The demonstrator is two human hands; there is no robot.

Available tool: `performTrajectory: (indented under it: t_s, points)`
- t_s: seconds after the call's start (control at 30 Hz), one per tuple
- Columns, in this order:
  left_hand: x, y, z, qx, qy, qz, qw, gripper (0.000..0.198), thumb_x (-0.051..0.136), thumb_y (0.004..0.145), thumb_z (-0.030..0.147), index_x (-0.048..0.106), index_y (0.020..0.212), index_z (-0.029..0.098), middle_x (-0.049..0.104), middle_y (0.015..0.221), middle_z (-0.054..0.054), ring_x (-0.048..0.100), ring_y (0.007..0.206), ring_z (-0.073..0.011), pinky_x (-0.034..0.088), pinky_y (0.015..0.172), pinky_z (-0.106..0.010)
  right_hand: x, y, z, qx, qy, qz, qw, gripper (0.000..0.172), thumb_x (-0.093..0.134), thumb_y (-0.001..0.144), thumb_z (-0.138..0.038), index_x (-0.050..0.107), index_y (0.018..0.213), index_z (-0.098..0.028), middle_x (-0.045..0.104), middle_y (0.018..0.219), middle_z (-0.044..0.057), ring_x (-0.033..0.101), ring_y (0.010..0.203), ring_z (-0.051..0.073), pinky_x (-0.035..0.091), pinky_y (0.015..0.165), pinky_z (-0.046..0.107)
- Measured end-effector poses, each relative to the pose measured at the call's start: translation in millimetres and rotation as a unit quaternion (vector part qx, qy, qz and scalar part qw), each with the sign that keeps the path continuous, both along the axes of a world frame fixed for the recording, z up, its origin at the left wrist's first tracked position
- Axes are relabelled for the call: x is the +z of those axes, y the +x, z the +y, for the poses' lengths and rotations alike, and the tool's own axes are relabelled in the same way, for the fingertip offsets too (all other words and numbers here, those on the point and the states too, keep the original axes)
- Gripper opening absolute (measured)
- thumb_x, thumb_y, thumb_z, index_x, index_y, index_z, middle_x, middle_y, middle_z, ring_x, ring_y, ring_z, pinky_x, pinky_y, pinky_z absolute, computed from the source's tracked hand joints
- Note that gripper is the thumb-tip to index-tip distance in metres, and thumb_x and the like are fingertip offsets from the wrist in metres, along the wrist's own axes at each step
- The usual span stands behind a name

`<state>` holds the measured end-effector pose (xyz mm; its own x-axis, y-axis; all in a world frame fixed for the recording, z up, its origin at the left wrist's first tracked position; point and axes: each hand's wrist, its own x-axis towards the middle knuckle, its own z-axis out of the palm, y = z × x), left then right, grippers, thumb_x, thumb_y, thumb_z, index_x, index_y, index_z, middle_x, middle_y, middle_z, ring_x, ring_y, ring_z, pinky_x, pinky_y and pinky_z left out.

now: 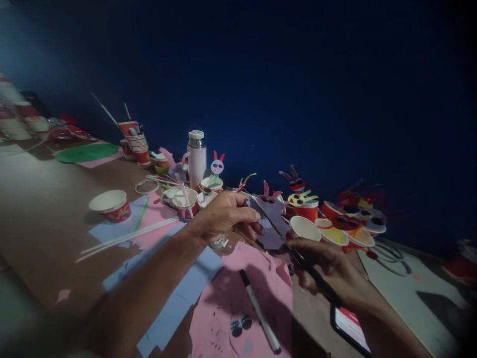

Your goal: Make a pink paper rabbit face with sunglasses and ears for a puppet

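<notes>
You have the brown worktop [40, 219] spreading out between its near left edge and the single red-and-white paper cup [118, 213] on that side; a dark blue wall [298, 99] stands behind everything. To your right, a pale flat surface [402, 283] begins along a slanting edge near your forearm. Beyond your hands the room is tight, with cups and paper figures crowding close.

Your left hand [231, 214] has its thumb and fingers closed in a pinch on the edge of one jagged sheet of purple paper [270, 239], which hangs in front of the fingertips, raised over the worktop. Your right hand [328, 263] is curled round the black handles of one pair of scissors [316, 278], the fingers wrapped; the blade lies across the purple sheet and its far end comes just beside your left fingertips. How wide the blades stand, you cannot tell.

Below your hands, count one white marker with a black cap [261, 313] on one large sheet of pink paper [208, 318]. Count also one phone [350, 330] beside your right wrist, two white straws [128, 238], one pale pink bottle [197, 166] and one green paper disc [87, 152]; the blurred cups at far right number at least five
</notes>
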<state>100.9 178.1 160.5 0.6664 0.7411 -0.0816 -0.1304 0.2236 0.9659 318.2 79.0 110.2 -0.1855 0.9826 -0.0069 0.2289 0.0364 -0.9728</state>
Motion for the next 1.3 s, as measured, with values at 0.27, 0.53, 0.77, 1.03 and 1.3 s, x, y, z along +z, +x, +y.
performTrajectory:
  t_s: [0.27, 0.53, 0.77, 1.03, 1.3]
  points:
    - [-1.5, -0.5, 3.4, -0.007, 0.010, -0.007, 1.000, 0.010, 0.066, 0.060, 0.017, 0.060, 0.064, 0.009, 0.066, 0.053, -0.005, 0.059, 0.039, -0.0103, 0.046, 0.041, -0.017, 0.1, -6.4, -0.6, -0.021, -0.023, 0.011, 0.999, 0.039, 0.078, 0.061, -0.030, 0.066, 0.097, -0.018, 0.058, 0.055, -0.003, 0.041, 0.037, 0.003, 0.032, 0.034, 0.013]
    - [-2.9, -0.1, 3.4, -0.006, 0.007, -0.014, 1.000, 0.008, 0.064, 0.062, 0.015, 0.059, 0.065, 0.009, 0.067, 0.054, -0.005, 0.059, 0.040, -0.0100, 0.047, 0.042, -0.017, -5.4, -8.8, 0.5, -0.016, -0.018, 0.013, 1.000, 0.039, 0.074, 0.065, -0.025, 0.065, 0.103, -0.020, 0.057, 0.059, -0.004, 0.047, 0.043, 0.005, 0.037, 0.036, 0.014]
    - [-2.4, -0.4, 6.2, -0.005, 0.010, -0.016, 1.000, 0.009, 0.065, 0.061, 0.016, 0.059, 0.064, 0.009, 0.067, 0.054, -0.006, 0.060, 0.040, -0.0106, 0.047, 0.043, -0.017, -3.6, -23.2, 0.2, -0.027, -0.047, 0.057, 0.997, 0.038, 0.075, 0.064, -0.030, 0.065, 0.098, -0.017, 0.052, 0.054, -0.006, 0.040, 0.039, 0.003, 0.037, 0.033, 0.013]
    - [-5.4, -2.1, 9.0, 0.005, 0.010, -0.006, 1.000, 0.011, 0.067, 0.062, 0.019, 0.060, 0.064, 0.011, 0.068, 0.057, -0.005, 0.060, 0.042, -0.0103, 0.046, 0.043, -0.017, -3.4, -34.1, -0.1, -0.052, -0.041, 0.063, 0.996, 0.038, 0.075, 0.063, -0.039, 0.061, 0.089, -0.016, 0.049, 0.050, -0.006, 0.038, 0.035, 0.004, 0.034, 0.031, 0.015]
    - [-3.5, 3.7, 2.5, 0.091, 0.048, -0.002, 0.995, 0.011, 0.065, 0.066, 0.020, 0.059, 0.068, 0.011, 0.068, 0.060, -0.004, 0.060, 0.045, -0.0085, 0.043, 0.043, -0.015, -2.3, -36.6, 5.9, -0.130, 0.061, 0.067, 0.987, 0.039, 0.062, 0.075, -0.050, 0.053, 0.094, -0.017, 0.046, 0.045, -0.008, 0.038, 0.035, 0.007, 0.031, 0.037, 0.020]
